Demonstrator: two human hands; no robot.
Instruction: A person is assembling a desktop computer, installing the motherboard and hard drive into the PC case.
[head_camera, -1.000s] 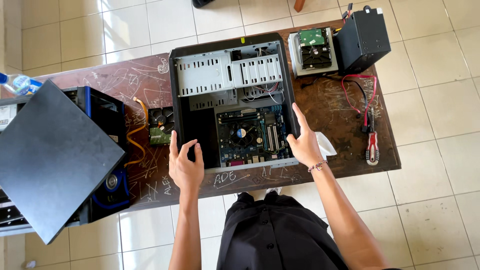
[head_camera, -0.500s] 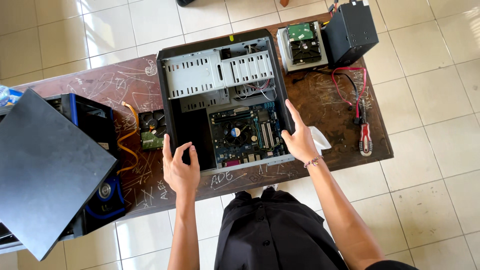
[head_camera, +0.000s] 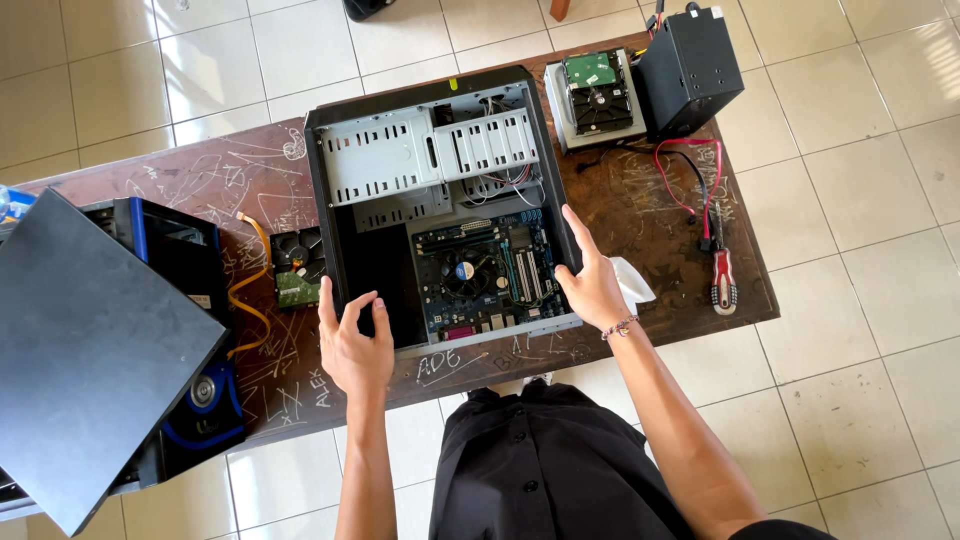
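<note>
I see the open computer case (head_camera: 440, 200) lying on its side in the middle of the scratched brown tabletop (head_camera: 190, 185), its near edge close to the table's front edge. Inside it, the motherboard (head_camera: 480, 275) fills the near right part, with a round cooler fan at its centre, and pale grey drive bays take up the far half.

My left hand (head_camera: 352, 345) sits at the case's near left corner, fingers curled over the rim in a loose grasp with the thumb on the outer wall. My right hand (head_camera: 592, 285) presses flat along the case's right wall, fingers stretched out and open, clasping nothing but touching the side. A beaded bracelet circles that wrist.

Just beside the right hand lies a crumpled white tissue (head_camera: 632, 282). Further right, near the table's right edge, a red-handled screwdriver (head_camera: 722, 275) lies next to a red cable (head_camera: 690, 165). At the far right corner a hard drive (head_camera: 596, 92) rests on a grey tray, touching a black power supply unit (head_camera: 690, 65).

Left of the case a small black fan on a green board (head_camera: 298, 265) lies with orange cables (head_camera: 245, 290). At the table's left end stands a second, blue-trimmed case (head_camera: 175, 330), with a dark side panel (head_camera: 85, 360) lying over it.
</note>
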